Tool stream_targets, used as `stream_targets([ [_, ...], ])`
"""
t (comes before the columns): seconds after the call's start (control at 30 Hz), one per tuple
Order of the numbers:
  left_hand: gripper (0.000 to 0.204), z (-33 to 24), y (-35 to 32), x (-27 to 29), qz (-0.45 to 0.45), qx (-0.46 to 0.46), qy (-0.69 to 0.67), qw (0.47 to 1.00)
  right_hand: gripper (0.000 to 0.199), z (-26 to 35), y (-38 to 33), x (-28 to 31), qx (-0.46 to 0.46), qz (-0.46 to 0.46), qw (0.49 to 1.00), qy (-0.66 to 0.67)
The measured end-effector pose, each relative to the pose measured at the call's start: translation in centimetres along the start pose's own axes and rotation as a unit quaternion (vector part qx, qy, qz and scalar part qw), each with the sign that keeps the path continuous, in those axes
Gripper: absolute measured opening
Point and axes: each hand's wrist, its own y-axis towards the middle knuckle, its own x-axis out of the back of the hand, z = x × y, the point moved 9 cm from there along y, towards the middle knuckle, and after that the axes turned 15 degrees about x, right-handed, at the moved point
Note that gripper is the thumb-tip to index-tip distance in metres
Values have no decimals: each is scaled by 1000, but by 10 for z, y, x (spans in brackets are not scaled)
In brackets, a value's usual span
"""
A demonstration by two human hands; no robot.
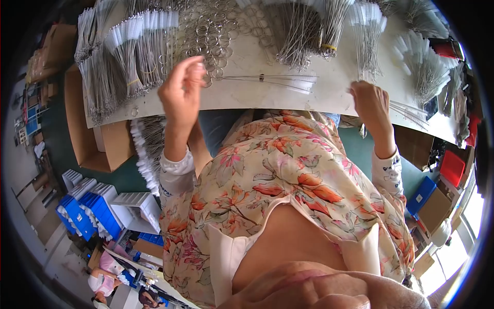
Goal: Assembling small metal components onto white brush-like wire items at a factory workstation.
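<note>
Floral blouse [288, 180] fills lower centre, soft printed fabric. Left hand [181, 92] raised over near edge of white worktable [329, 87], fingers curled loosely beside heap of metal rings [211, 31]; whether a ring is pinched cannot be told. Right hand [369, 100] laid at table edge, fingers bent onto thin wire brushes [411, 110]. Loose brush set [272, 80] lies between hands on bare strip. Bundled wire brushes [128, 56] crowd far side. Cardboard box [92, 139] sits below left edge.

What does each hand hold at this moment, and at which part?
The left hand pinches a metal ring by its rim. The right hand rests at the table edge; whether it holds anything cannot be told.
</note>
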Motion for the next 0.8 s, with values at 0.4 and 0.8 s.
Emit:
stream_targets([
  [0.4,23,50,7,-29,15,62,234,970,12,179,86,44,264,-212,902,267],
  [0.8,17,-16,8,-10,203,63,-227,950,9,171,88,81,261,-256,863,350],
])
